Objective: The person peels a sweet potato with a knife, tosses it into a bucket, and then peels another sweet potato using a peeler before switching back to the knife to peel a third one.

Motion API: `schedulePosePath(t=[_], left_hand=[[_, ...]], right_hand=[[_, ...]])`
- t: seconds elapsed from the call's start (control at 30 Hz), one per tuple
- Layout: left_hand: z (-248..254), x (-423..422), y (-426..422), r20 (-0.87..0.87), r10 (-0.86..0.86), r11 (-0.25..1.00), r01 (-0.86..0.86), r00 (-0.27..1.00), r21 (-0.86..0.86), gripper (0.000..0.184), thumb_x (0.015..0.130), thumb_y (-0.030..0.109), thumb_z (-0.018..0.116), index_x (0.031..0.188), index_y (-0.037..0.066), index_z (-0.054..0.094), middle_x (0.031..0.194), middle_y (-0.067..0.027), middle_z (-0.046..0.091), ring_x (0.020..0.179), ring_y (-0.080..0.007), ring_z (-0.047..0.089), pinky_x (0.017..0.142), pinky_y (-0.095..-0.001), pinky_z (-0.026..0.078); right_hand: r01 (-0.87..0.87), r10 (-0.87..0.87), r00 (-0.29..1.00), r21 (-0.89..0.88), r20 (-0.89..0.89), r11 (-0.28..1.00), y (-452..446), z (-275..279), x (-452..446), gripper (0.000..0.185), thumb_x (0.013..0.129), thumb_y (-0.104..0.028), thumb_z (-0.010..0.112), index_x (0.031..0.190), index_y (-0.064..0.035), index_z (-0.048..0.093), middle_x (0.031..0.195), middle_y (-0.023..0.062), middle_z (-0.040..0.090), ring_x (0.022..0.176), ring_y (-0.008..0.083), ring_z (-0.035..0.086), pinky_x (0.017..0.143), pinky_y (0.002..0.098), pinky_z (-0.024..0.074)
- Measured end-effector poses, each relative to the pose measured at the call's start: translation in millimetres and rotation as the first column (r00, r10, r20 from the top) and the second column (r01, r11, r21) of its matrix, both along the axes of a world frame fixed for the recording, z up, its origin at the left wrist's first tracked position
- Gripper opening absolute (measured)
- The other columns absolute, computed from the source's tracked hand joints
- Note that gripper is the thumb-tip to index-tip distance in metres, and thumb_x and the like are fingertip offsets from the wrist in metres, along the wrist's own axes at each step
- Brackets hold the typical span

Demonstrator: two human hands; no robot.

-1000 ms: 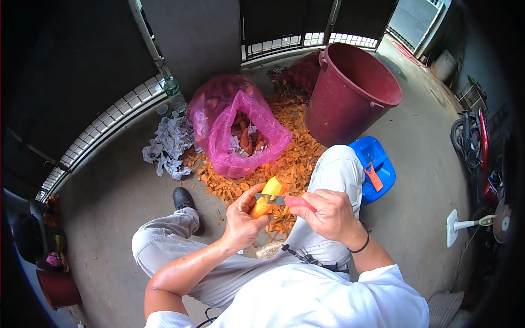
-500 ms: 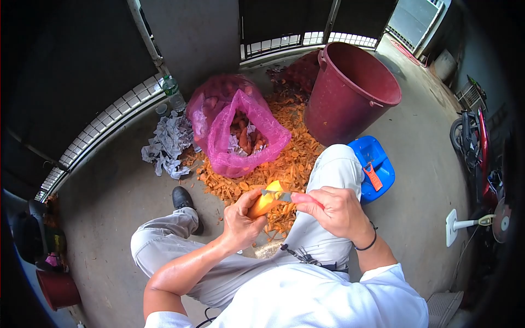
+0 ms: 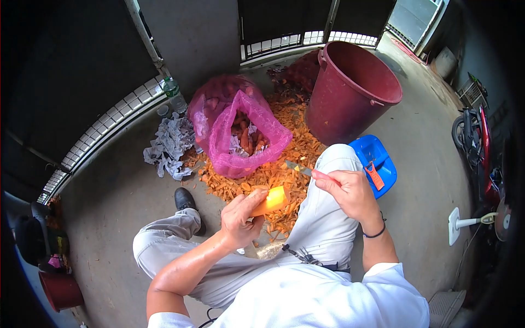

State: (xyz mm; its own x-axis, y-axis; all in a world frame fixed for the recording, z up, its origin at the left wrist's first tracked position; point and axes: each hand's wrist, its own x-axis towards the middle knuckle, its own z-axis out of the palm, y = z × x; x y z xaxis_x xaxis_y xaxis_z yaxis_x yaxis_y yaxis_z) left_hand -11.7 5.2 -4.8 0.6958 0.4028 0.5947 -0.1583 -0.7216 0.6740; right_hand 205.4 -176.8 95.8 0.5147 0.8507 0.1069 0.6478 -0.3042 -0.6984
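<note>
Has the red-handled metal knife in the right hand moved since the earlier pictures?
Yes: the red-handled metal knife has moved up and rightward in the view, closer to the blue divided plastic tray on the floor.

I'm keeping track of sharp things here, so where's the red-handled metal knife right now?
In the head view, the red-handled metal knife is right of centre, in the person's right grip, its blade seen against the orange vegetable peelings.
</note>
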Motion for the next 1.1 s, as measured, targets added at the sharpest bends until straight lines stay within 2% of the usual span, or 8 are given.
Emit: schedulePosePath(t=[0.17,0.3,0.57,0.63,0.67,0.77,0.87,1.1], left_hand=[[2.5,2.4,7.1,0.033,0.001,0.997,-0.004,0.999,0.079,0.067,0.062,-0.013,0.072,0.127,-0.001,0.066,0.119,-0.0200,0.073,0.082,-0.0307,0.070,0.072,-0.0357,0.057],[-1.6,5.3,12.7,0.105,0.022,0.994,-0.033,0.994,0.107,0.065,0.063,-0.013,0.074,0.127,-0.001,0.066,0.120,-0.0224,0.073,0.084,-0.0322,0.071,0.072,-0.0359,0.057],[1.5,6.4,22.4,0.145,0.022,0.980,-0.050,0.989,0.193,0.064,0.064,-0.014,0.073,0.126,-0.001,0.065,0.118,-0.0219,0.074,0.085,-0.0344,0.073,0.073,-0.0366,0.057],[-1.6,7.0,25.2,0.129,0.043,0.983,-0.065,0.991,0.170,0.064,0.063,-0.014,0.072,0.126,0.000,0.065,0.117,-0.0214,0.074,0.085,-0.0348,0.073,0.073,-0.0371,0.057],[-3.6,7.2,26.1,0.125,0.042,0.983,-0.064,0.991,0.172,0.064,0.063,-0.014,0.072,0.126,0.000,0.065,0.117,-0.0214,0.074,0.085,-0.0348,0.073,0.073,-0.0371,0.057],[-6.0,11.1,30.2,0.069,0.024,0.990,-0.033,0.997,0.136,0.065,0.062,-0.013,0.072,0.126,0.000,0.065,0.116,-0.0211,0.074,0.082,-0.0341,0.072,0.070,-0.0364,0.057],[-7.8,16.6,28.7,0.047,-0.052,0.966,0.038,0.998,0.254,0.064,0.061,-0.013,0.070,0.124,0.000,0.065,0.115,-0.0195,0.074,0.078,-0.0329,0.071,0.065,-0.0360,0.055],[-6.2,34.9,49.2,-0.017,-0.083,0.884,0.082,0.996,0.460,0.060,0.062,-0.012,0.068,0.121,0.001,0.067,0.114,-0.0205,0.075,0.076,-0.0337,0.070,0.066,-0.0366,0.054]], right_hand=[[-0.252,0.271,0.944,0.117,-0.189,0.961,-3.0,7.5,-13.5,0.031,0.098,-0.030,0.073,0.111,-0.0023,0.079,0.079,0.0168,0.074,0.069,0.0240,0.071,0.064,0.0340,0.0525],[-0.155,0.138,0.955,-0.044,-0.262,0.987,4.2,5.7,-7.2,0.031,0.097,-0.032,0.074,0.107,-0.0040,0.080,0.078,0.0183,0.072,0.067,0.0247,0.071,0.062,0.0368,0.0514],[-0.073,0.067,0.997,0.169,0.041,0.983,15.4,-0.5,-0.5,0.030,0.098,-0.031,0.074,0.098,-0.0014,0.076,0.072,0.0161,0.069,0.065,0.0236,0.067,0.059,0.0380,0.0481],[-0.143,0.163,0.986,0.365,-0.022,0.920,20.2,-4.9,-0.5,0.030,0.099,-0.024,0.073,0.108,0.0041,0.074,0.083,0.0113,0.072,0.071,0.0137,0.065,0.066,0.0297,0.0494],[-0.094,0.133,0.947,0.143,-0.294,0.985,26.1,-11.9,6.1,0.036,0.098,-0.028,0.076,0.110,0.0054,0.071,0.087,0.0109,0.073,0.075,0.0127,0.065,0.068,0.0307,0.0509],[-0.084,0.075,0.939,-0.013,-0.336,0.996,52.9,-26.1,6.7,0.048,0.091,-0.032,0.083,0.117,0.0068,0.069,0.089,0.0107,0.074,0.084,0.0126,0.066,0.075,0.0295,0.0541],[-0.196,0.290,0.868,0.259,-0.403,0.946,64.7,-55.2,-6.2,0.062,0.081,-0.036,0.092,0.126,0.0014,0.070,0.095,0.0057,0.076,0.093,0.0118,0.069,0.087,0.0270,0.0560],[0.011,0.061,0.895,0.159,-0.441,0.987,104.0,-75.0,48.3,0.035,0.090,-0.034,0.080,0.094,0.0007,0.073,0.071,0.0129,0.066,0.069,0.0159,0.066,0.065,0.0360,0.0512]])
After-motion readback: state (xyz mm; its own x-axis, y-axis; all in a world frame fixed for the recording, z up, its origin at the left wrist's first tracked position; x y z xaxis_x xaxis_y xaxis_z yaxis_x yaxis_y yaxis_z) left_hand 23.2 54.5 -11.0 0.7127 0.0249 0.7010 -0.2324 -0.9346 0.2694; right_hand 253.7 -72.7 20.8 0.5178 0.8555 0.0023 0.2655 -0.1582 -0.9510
